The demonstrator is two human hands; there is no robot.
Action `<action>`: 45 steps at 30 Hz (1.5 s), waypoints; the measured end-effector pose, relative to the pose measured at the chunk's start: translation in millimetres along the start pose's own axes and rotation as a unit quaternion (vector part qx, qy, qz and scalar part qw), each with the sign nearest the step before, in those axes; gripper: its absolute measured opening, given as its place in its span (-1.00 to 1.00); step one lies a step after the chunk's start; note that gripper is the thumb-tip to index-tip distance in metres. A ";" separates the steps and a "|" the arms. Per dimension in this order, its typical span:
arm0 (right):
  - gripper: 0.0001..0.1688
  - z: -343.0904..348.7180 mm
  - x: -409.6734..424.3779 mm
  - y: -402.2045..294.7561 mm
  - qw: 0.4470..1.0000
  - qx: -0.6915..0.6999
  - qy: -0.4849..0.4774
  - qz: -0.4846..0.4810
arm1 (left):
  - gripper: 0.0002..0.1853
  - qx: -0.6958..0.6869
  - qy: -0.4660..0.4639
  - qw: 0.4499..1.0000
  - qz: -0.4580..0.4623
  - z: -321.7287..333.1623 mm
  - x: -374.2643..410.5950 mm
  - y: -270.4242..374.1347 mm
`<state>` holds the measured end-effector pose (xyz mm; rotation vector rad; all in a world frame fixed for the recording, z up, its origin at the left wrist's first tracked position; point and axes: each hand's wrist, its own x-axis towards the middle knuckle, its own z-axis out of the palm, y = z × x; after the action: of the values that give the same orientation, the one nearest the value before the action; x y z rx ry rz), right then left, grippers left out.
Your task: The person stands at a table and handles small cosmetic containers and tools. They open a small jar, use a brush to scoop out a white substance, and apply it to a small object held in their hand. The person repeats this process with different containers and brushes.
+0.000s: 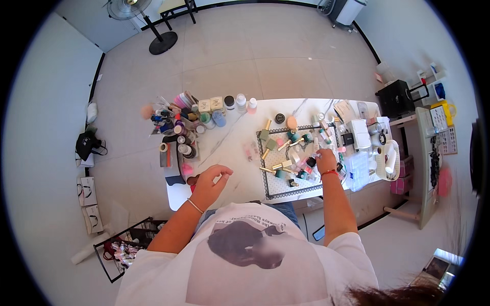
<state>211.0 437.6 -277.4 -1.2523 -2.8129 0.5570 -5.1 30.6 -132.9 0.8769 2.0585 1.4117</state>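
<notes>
My left hand [213, 181] hovers over the left front of the marble-patterned table [229, 145]. Its fingers are loosely curved, with a gap to the thumb and nothing between them. Beside it lie a pink item [187, 168] and a brown object [193, 179]. My right hand [326, 160] reaches down into a cluster of small bottles on a dotted mat with a black lace border [294, 192]. Its fingertips are at a small pale item [316, 155]; whether they grip it is unclear. Around it lie gold-capped bottles [282, 165], green bottles [302, 175] and a dark-capped bottle [311, 162].
Brushes and tools [164, 114] crowd the back left, near several jars [218, 118] and a pump bottle [241, 102]. At the right stand a clear compartment box [356, 171], a white box [360, 134] and a cream basket [391, 162]. A phone [318, 233] lies below the table.
</notes>
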 end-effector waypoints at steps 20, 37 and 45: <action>-0.67 -105.0 -96.3 -207.4 0.890 0.379 0.015 -0.252 | -0.61 -0.159 -0.160 0.971 -0.081 18.1 32.7 52.2; -0.69 -118.8 -129.3 -219.0 0.897 0.383 0.020 -0.219 | -0.68 0.128 -0.011 0.991 0.026 -36.1 19.4 5.3; -0.84 -100.1 -120.7 -125.7 0.913 0.392 0.101 -0.047 | -0.65 0.248 0.193 0.949 -0.022 -137.4 43.6 -69.8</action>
<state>218.2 304.6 -127.0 -0.9164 -2.0830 1.2829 -147.1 -40.8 -152.7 0.7726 2.7893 1.1199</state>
